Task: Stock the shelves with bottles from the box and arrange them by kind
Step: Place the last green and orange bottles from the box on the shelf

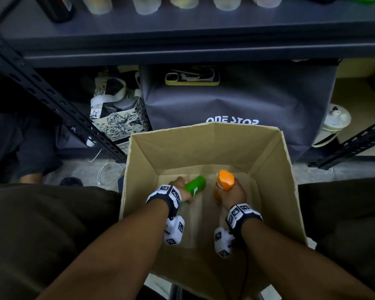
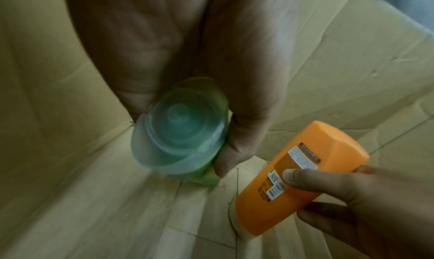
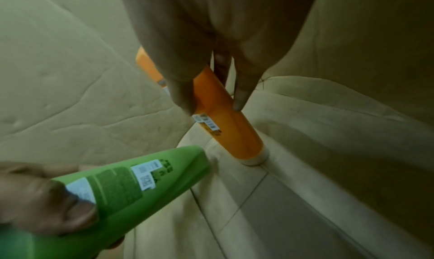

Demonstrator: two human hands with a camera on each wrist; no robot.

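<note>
Both hands are down inside the open cardboard box [image 1: 268, 152]. My left hand [image 1: 181, 189] grips a green bottle [image 1: 196, 184], tilted with its wide end toward the shelf. From the left wrist, the green bottle [image 2: 180, 129] shows its clear cap end, with my fingers [image 2: 237, 151] curled round it. My right hand [image 1: 232, 194] holds an orange bottle [image 1: 224, 182] standing on the box floor. The right wrist view shows the orange bottle [image 3: 225, 118] cap-down between thumb and fingers [image 3: 240, 96], and the green bottle [image 3: 131, 185] at the lower left.
A dark metal shelf [image 1: 182, 29] above the box holds a row of bottles [image 1: 145, 5]. Under it stand a grey bag [image 1: 247, 100] with a phone [image 1: 192, 78] on top and a floral tote [image 1: 117, 118]. My legs flank the box.
</note>
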